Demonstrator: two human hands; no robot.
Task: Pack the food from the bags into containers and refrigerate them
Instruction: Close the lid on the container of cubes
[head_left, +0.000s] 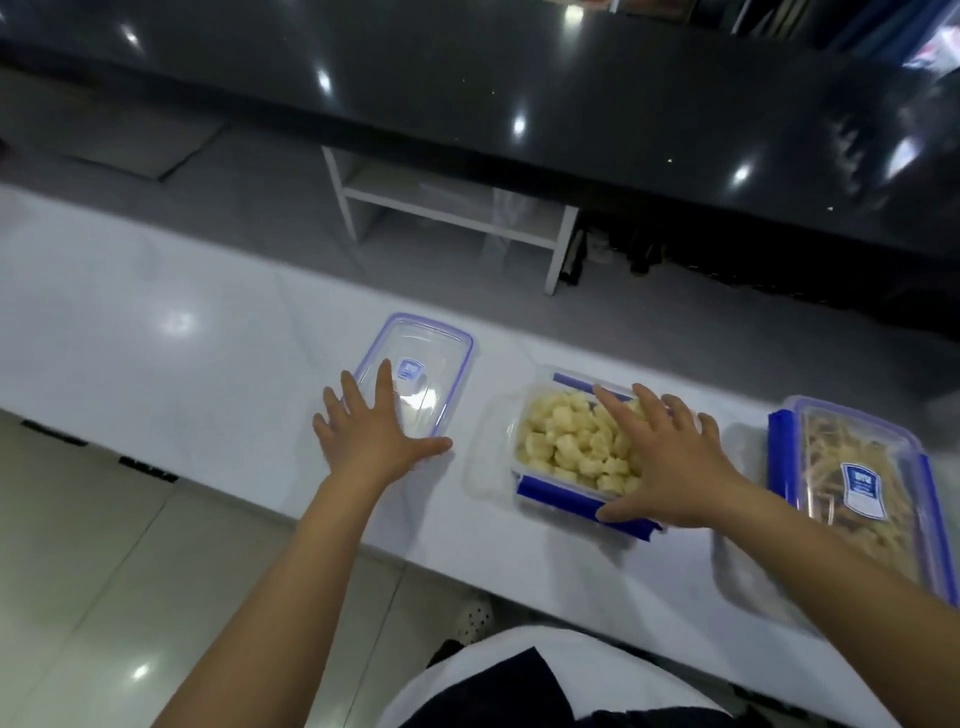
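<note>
A clear container (535, 493) with blue clips sits on the white counter (156, 332), filled with pale yellow food pieces (571, 441) and without a lid. My right hand (670, 462) lies spread over its right side, fingers straight, thumb by the front blue clip. To the left lies a loose clear lid (426, 358) with a blue seal. My left hand (374, 431) rests flat on the lid's near end, fingers spread. A second container (862, 499) at the right is closed with its lid and holds pale strips of food.
The counter's near edge runs diagonally above a tiled floor (78, 571). Behind the counter stand a white open shelf unit (447, 213) and a long glossy black surface (519, 78). My white shoe (475, 618) shows below the counter edge.
</note>
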